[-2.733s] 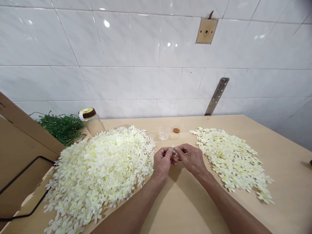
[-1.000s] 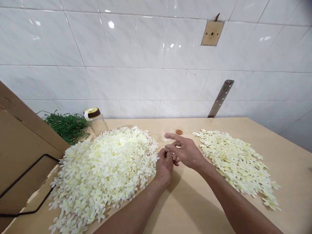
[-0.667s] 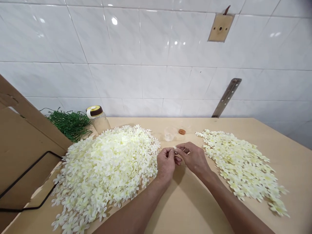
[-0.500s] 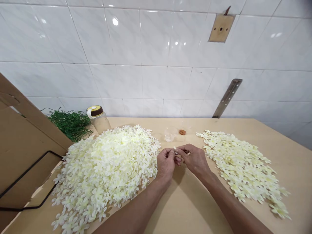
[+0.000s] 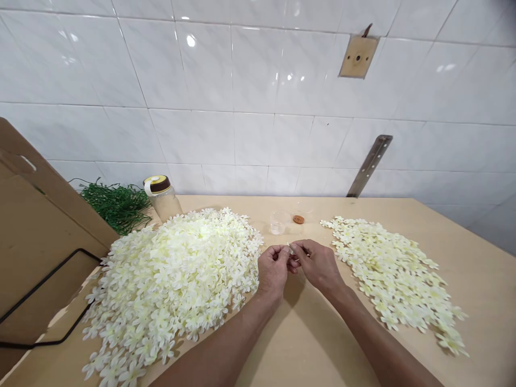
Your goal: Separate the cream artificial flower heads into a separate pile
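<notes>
Left hand (image 5: 272, 270): narrow pinch, small pale piece (image 5: 289, 245).
Right hand (image 5: 320, 266): same pinch; a slip could drop it.
Clear cup (image 5: 277, 223): toward bench's (image 5: 484, 301) back edge; knuckles might tip it.

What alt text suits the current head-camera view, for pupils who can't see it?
A person's left hand and right hand meet over a table, pinching something small and pale. A large heap of white flowers lies left, a flatter spread right.
</notes>
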Demonstrator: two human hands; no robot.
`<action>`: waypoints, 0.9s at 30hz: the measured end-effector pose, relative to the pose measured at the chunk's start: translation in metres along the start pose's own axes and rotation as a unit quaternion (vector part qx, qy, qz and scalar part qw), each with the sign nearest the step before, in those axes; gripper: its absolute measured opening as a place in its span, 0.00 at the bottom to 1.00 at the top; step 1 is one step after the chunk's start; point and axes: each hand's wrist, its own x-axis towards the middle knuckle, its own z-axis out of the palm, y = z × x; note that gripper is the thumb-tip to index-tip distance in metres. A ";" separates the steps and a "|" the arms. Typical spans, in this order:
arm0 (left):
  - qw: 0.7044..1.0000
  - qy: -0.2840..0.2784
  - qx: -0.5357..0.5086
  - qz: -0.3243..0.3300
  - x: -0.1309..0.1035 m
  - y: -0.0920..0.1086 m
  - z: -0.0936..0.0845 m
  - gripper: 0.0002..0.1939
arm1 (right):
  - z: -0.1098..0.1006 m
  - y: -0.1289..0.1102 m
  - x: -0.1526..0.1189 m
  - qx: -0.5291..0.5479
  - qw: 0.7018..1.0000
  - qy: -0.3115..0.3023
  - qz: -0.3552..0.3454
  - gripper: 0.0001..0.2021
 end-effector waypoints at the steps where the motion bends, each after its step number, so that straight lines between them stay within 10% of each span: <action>1: 1.000 -0.001 0.000 0.002 0.001 0.001 -0.001 0.13 | -0.001 0.000 0.000 0.051 0.998 -0.024 0.023 0.17; 5: 1.000 -0.002 -0.009 0.000 0.003 0.002 -0.002 0.14 | -0.002 0.005 0.002 0.202 0.972 -0.058 0.102 0.19; 17: 0.999 -0.017 -0.031 -0.018 0.000 0.008 0.000 0.14 | -0.004 0.004 0.000 -0.030 0.999 0.005 -0.025 0.19; 27: 0.999 -0.032 -0.037 -0.013 0.002 0.004 -0.001 0.15 | -0.007 -0.006 0.002 0.066 0.995 -0.017 0.079 0.19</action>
